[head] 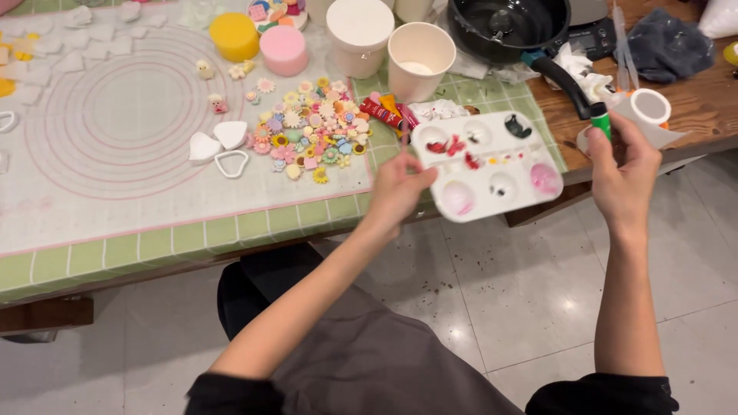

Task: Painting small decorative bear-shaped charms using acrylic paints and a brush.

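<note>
My left hand (397, 188) grips the near left edge of a white paint palette (530, 150) with several wells holding red, pink and dark paint, held just off the table's front edge. A thin brush handle rises from the same hand. My right hand (621, 173) is closed around a small green-capped tube or marker (600, 121), to the right of the palette, near a white roll of tape (650, 107) on the wooden table.
A pile of small colourful flower charms (315, 131) and white heart shapes (217, 142) lies on a ringed silicone mat (115, 115). Paper cups (420, 58), yellow and pink round blocks, a black pan (507, 27) and red paint tubes (382, 113) stand behind. Tiled floor lies below.
</note>
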